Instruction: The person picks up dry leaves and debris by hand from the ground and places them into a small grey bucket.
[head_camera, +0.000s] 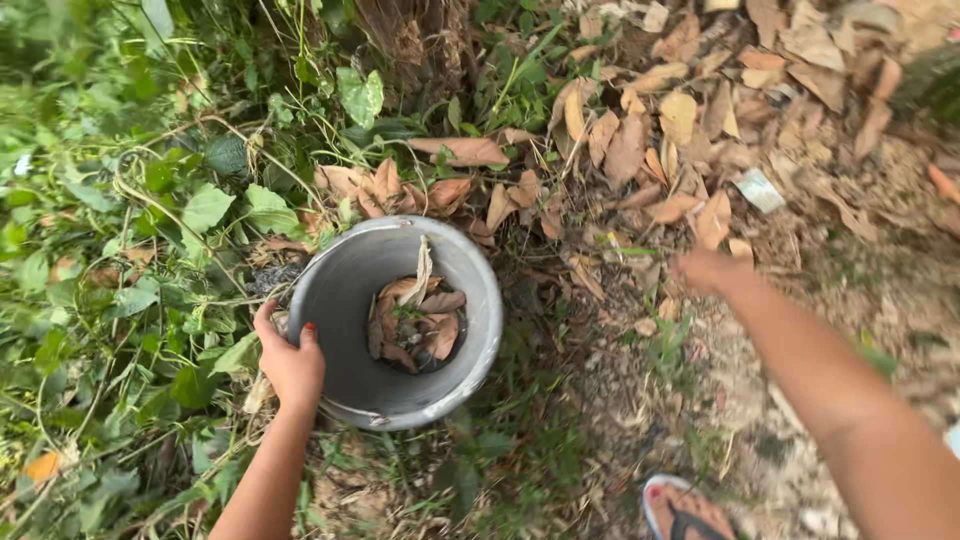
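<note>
Head view, looking down at ground. Grey metal bucket sits tilted at the edge of green weeds, mouth toward the camera. Left hand grips its near-left rim: fingers curled over the edge, thumb on the inside wall, closed on the rim. Inside the bucket, a small heap of dry brown leaves on the bottom, plus one pale strip leaning against the back wall. Fill looks low, judging by how much bare grey wall shows; most of the bucket is empty.

Right hand is stretched out to the right of the bucket, over the leaf litter. It is motion-blurred; cannot tell how far the fingers are open or whether they hold anything. It sits just at the near edge of the litter, well apart from the bucket.

Progress, as a judgement: some leaves already in, a thick spread of fallen leaves left on the ground above and right of the bucket. A small pale scrap lies among them. A sandalled foot shows at the bottom edge on bare dirt.
</note>
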